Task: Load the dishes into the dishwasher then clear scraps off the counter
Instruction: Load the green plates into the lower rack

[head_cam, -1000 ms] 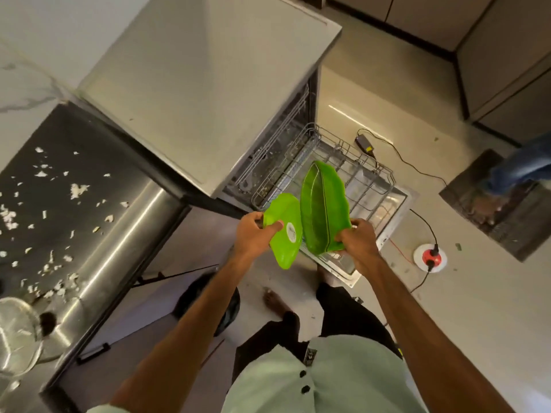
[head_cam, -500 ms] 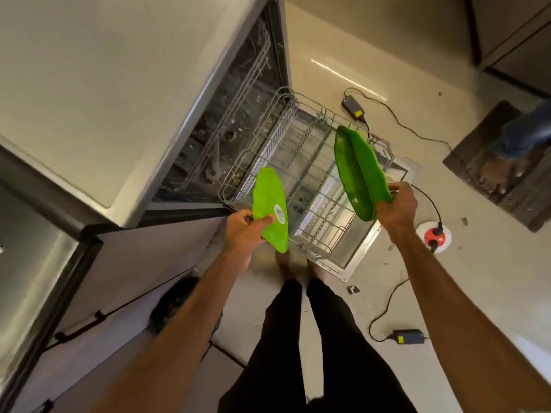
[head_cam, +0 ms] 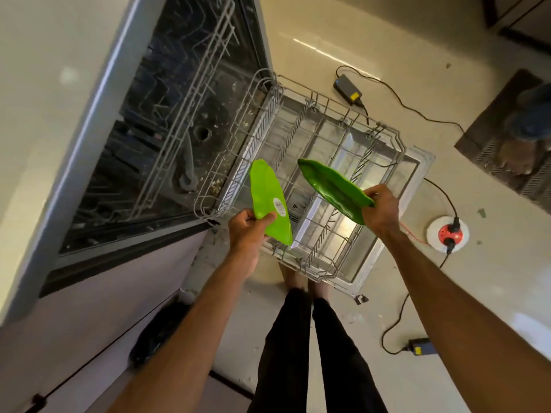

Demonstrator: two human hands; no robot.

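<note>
the left hand [head_cam: 249,231] grips the near end of the left plate [head_cam: 268,198], thumb pressed on the back just below a white sticker, with the plate standing on edge. the right hand [head_cam: 383,208] is closed round the near end of the right plate [head_cam: 334,186], which slants away toward the left with its hollow side partly up. the hands are well apart, one green plate in each.

a second ago the two plates were held close together in front of the body, almost overlapping and both upright. since then the hands have spread and the right plate has tipped over from upright to slanting. the view has also swung off the scrap-strewn counter, which no longer shows.

both plates now hang over the pulled-out wire rack [head_cam: 396,150], the left one above its near-left corner and the right one above its middle. i see no dishes in it. the rack sits over the open dishwasher door [head_cam: 422,162], with the dark tub beyond the left hand.

my reading is that loading has only begun. each plate needs to go down on edge between the prongs, and the right one probably needs turning upright first. clearing the scraps comes after.

beyond the right hand, cables and a round socket [head_cam: 447,234] lie on the floor.
</note>
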